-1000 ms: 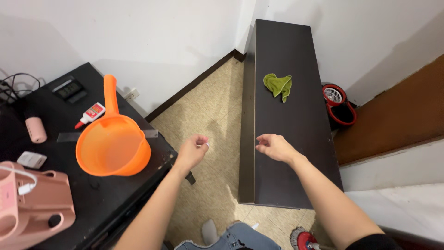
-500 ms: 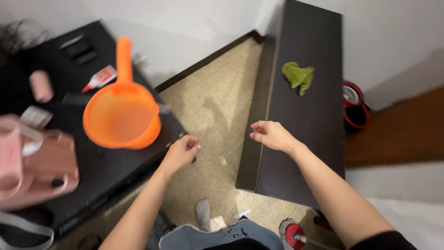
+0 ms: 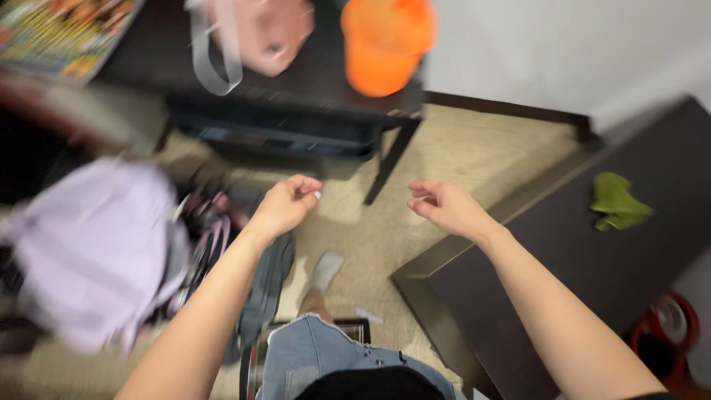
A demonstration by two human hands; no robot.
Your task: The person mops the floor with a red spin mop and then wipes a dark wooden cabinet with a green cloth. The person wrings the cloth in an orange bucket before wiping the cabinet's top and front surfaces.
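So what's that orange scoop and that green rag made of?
The orange scoop with its round bowl looks like plastic: smooth, evenly bright, a little see-through. The crumpled green rag on the long dark brown bench looks like soft cloth, matte and folded, though the picture is blurry.

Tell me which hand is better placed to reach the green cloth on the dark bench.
Probably the right hand: it hovers beside the dark bench where the green cloth lies, while the left hand hangs over the floor, farther away.

Both hands, the left hand [image 3: 285, 205] and right hand [image 3: 444, 208], hang loosely curled and apparently empty over the floor [image 3: 459, 155], between the black table [image 3: 318, 85] and the dark bench [image 3: 592, 274].
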